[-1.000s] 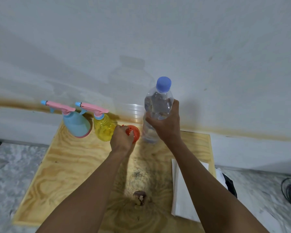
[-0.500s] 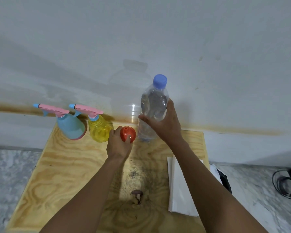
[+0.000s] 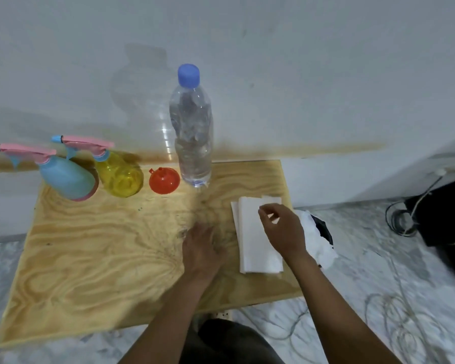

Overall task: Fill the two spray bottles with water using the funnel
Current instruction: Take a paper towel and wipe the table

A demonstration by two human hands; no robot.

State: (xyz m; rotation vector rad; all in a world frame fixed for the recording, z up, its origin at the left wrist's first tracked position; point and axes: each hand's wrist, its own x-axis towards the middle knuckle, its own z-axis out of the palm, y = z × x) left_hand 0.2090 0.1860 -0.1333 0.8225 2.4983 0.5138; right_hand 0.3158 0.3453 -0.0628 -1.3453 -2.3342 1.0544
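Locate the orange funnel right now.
In the head view, the orange funnel sits far back on the table, between the yellow spray bottle on its left and the water bottle.

Along the far edge of the plywood table (image 3: pixel 90 245) the blue spray bottle (image 3: pixel 66 179), yellow spray bottle (image 3: pixel 120 177), orange funnel (image 3: pixel 164 180) and tall water bottle (image 3: pixel 191 132) crowd in a row, the two sprayers seemingly touching; folded paper towels (image 3: pixel 255 245) cover the right edge; the left side and near-left corner lie open.

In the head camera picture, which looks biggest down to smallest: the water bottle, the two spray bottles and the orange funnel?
1. The water bottle, clearly the largest.
2. The blue spray bottle and the yellow spray bottle look about alike, so I won't rank them.
3. The orange funnel, the smallest.
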